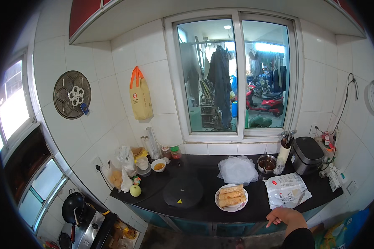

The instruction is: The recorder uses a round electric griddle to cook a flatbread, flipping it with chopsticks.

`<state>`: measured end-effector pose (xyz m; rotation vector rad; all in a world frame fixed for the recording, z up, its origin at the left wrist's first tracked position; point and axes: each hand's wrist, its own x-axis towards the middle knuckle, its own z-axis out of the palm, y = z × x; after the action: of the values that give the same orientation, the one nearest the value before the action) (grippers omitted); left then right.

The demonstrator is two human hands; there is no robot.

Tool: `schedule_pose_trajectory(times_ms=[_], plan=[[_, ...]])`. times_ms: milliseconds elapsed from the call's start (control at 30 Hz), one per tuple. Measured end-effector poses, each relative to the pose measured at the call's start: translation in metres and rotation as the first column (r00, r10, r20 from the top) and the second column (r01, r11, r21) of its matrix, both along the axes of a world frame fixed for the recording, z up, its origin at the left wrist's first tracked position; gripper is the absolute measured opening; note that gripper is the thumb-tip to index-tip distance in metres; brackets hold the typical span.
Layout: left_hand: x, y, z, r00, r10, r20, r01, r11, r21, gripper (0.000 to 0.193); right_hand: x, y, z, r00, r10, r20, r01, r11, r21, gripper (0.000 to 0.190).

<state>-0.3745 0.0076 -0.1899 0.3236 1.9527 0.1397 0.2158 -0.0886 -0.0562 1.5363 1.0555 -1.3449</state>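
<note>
My right hand (280, 215) hangs just off the front edge of the black countertop (202, 214), below a white printed plastic pouch (287, 190). Its fingers are loosely bent and a little apart, with nothing seen in them. My left hand is out of view. Left of the pouch is a white plate (233, 209) with three golden rolled flatbreads (231, 195) stacked side by side. Behind the plate lies a pile of thin translucent sheets (238, 170). A metal pot (267, 164) of dark sauce, a utensil standing in it, is to their right.
A round black electric griddle (183, 192) sits left of the plate. A rice cooker (308, 155) and utensil holder (283, 154) stand at right. Bags, jars, a bowl (158, 166) and a pale green round vegetable (135, 190) crowd the left end. A wok (73, 207) rests on the stove.
</note>
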Motion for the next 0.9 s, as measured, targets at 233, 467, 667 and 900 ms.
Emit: schedule_pose_trajectory(times_ms=[233, 467, 667, 900], plan=[[-0.004, -0.012, -0.001, 1.0, 0.002, -0.009, -0.002, 1.0, -0.015, 0.031, -0.005, -0.002, 0.013, 1.0, -0.032, 0.0, 0.032, 0.999, 0.012, 0.065], [-0.007, -0.021, -0.002, 1.0, 0.007, -0.015, -0.008, 1.0, -0.027, 0.031, -0.012, 0.0, 0.021, 0.996, -0.052, 0.069, 0.049, 0.998, 0.031, 0.063], [-0.009, -0.019, 0.001, 1.0, 0.006, -0.02, -0.007, 1.0, -0.021, 0.031, -0.002, -0.001, 0.002, 0.998, -0.029, 0.062, 0.028, 1.0, 0.008, 0.067], [-0.01, -0.017, 0.003, 1.0, 0.018, -0.022, -0.018, 1.0, -0.013, 0.03, 0.003, -0.001, -0.009, 0.999, -0.014, 0.049, 0.013, 1.0, 0.026, 0.069]])
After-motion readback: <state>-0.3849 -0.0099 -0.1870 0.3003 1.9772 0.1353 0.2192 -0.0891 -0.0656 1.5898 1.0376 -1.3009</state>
